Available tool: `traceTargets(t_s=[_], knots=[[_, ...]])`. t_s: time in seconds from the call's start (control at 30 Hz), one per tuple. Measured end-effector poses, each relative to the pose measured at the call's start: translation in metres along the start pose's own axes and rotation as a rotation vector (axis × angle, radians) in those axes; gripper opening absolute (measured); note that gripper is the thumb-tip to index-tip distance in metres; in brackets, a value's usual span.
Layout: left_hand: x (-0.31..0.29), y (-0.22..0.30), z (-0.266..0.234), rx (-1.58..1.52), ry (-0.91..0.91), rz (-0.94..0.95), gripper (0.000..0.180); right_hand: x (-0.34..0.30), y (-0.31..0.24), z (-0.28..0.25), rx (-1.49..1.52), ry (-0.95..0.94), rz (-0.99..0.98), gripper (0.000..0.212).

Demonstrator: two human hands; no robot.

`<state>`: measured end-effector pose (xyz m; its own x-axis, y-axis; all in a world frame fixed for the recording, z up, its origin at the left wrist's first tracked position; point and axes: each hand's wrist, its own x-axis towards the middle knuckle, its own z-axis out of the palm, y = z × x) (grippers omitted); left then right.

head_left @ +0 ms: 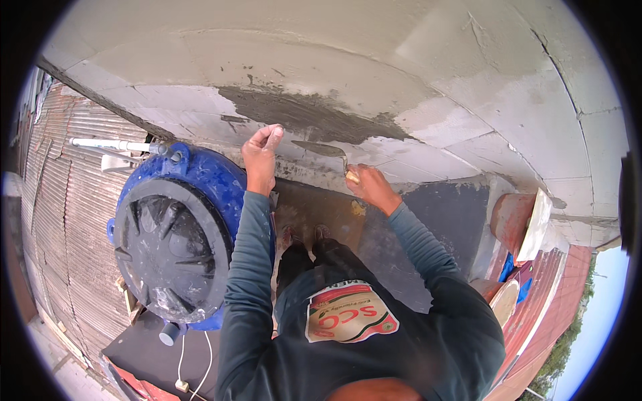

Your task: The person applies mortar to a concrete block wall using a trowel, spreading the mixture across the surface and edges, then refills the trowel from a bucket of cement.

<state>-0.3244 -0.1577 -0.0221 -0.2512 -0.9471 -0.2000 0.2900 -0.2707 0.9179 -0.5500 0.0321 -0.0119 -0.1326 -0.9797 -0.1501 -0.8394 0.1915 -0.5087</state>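
My right hand (pixel 374 186) grips the pale handle of a pointed trowel (pixel 319 148). Its thin grey blade points left, lying close to the wall (pixel 445 123); whether it touches cannot be told. Just above the blade, a dark patch of wet mortar (pixel 311 117) spreads over the pale blocks, with rough edges and small splashes. My left hand (pixel 261 157) is raised left of the blade, fingers curled in and thumb against them. Nothing shows sticking out of it.
A large blue barrel with a black lid (pixel 174 250) stands close by my left arm. Beyond it lie a white pipe (pixel 110 144) and corrugated roofing (pixel 83 214). At the right are a reddish container (pixel 511 217) and a light board (pixel 535 227). A pale cord (pixel 200 364) hangs below the barrel.
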Motion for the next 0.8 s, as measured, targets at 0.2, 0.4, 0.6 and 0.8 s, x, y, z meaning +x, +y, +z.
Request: traceTargets(t_s=[0.2, 0.4, 0.6, 0.8], knots=[[-0.025, 0.009, 0.016, -0.021, 0.057, 0.027, 0.016, 0.024, 0.011, -0.013, 0.114, 0.111, 0.008, 0.035], [-0.035, 0.019, -0.002, -0.028, 0.165, 0.064, 0.021, -0.004, 0.002, -0.038, 0.249, 0.252, -0.080, 0.036], [-0.068, 0.034, -0.011, -0.028, 0.203, 0.093, 0.016, 0.045, -0.052, 0.042, 0.454, 0.318, -0.212, 0.029], [-0.120, 0.045, -0.027, 0.040, 0.325, 0.089, 0.017, 0.115, -0.107, 0.131, 0.809, 0.573, -0.224, 0.026]])
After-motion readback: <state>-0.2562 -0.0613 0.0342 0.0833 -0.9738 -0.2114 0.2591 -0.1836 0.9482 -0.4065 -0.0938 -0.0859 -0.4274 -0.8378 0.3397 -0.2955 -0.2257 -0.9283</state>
